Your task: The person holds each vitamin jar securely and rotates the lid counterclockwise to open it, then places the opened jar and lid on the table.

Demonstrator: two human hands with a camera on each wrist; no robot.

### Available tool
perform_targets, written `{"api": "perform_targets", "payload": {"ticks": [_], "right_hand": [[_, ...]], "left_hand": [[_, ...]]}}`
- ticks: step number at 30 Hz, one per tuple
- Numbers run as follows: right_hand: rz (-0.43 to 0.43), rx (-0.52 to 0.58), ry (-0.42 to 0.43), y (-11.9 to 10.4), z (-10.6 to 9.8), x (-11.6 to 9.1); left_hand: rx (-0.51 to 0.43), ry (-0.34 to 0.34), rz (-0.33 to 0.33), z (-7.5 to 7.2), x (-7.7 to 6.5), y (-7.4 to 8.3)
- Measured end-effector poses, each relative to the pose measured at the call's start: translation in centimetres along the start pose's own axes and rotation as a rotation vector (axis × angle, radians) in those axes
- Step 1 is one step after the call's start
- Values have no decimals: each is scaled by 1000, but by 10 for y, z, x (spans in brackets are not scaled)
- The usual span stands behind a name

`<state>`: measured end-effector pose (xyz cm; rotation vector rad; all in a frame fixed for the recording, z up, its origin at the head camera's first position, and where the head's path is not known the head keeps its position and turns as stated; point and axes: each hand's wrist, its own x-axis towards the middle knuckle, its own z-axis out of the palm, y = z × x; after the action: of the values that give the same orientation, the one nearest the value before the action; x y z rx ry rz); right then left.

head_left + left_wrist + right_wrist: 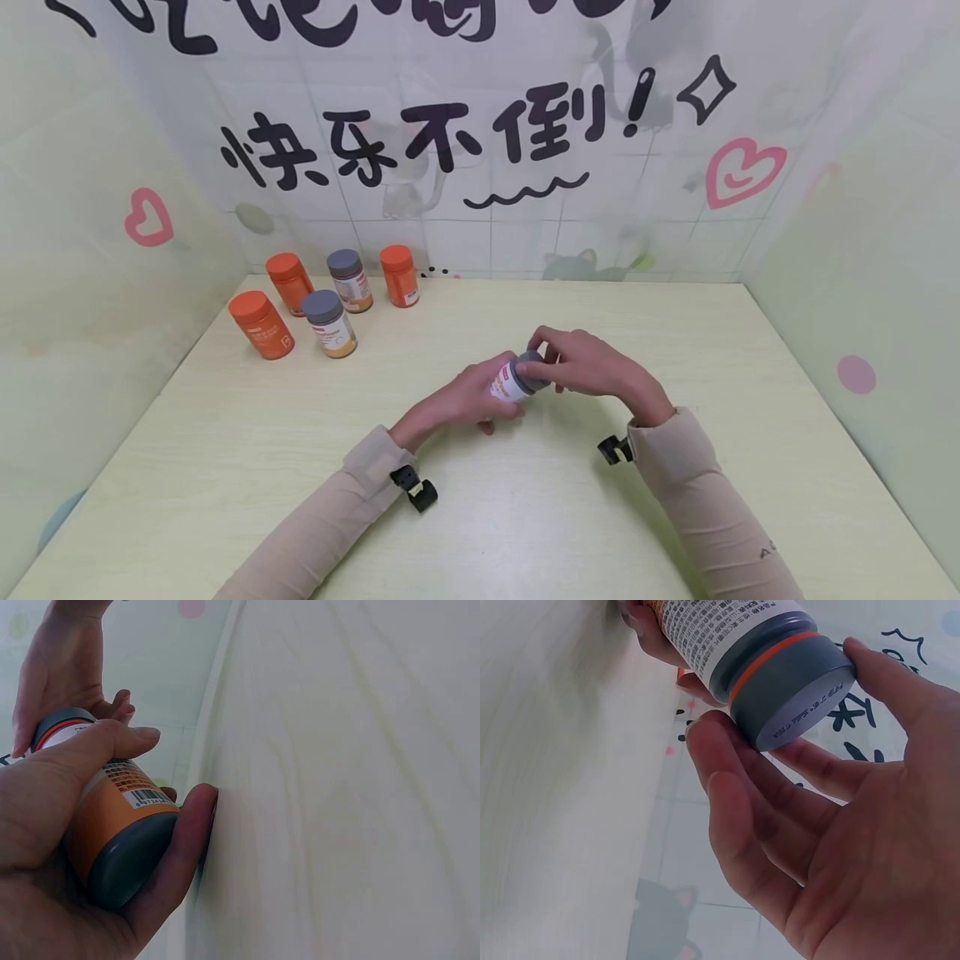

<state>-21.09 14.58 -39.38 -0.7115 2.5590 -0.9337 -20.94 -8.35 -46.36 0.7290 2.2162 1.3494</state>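
In the head view my left hand grips a small pill bottle by its body, tilted with the cap toward the right. The label is white and orange, and the dark grey base shows in the left wrist view. My right hand pinches the grey cap, thumb on one side and fingers on the other. An orange-red ring runs around the neck side of the cap. Both hands hold the bottle above the pale table, right of the other bottles.
At the table's back left stand several bottles: orange ones and two grey-capped ones. Printed sheets wall the pale wooden table at the back and both sides. Black camera mounts sit at the sleeves.
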Motion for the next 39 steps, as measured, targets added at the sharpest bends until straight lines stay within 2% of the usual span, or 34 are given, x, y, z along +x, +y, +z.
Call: {"api": "perform_targets", "payload": {"ticks": [6,12,24,34,39], "right_hand": [[-7,-27,20,-1,0,0],[-60,-62,35,0,1,1],[-225,-54,27,4,-3,0],[-259,-20,-1,3,-6,-1],[-306,-26,9,7,-5,0]], "left_hand": [[8,5,-14,0,1,-1],[1,8,-15,0,1,-1],[-12,3,-9,0,1,-1],[-15,2,-17,0,0,0],[-6,4,-17,0,0,0]]}}
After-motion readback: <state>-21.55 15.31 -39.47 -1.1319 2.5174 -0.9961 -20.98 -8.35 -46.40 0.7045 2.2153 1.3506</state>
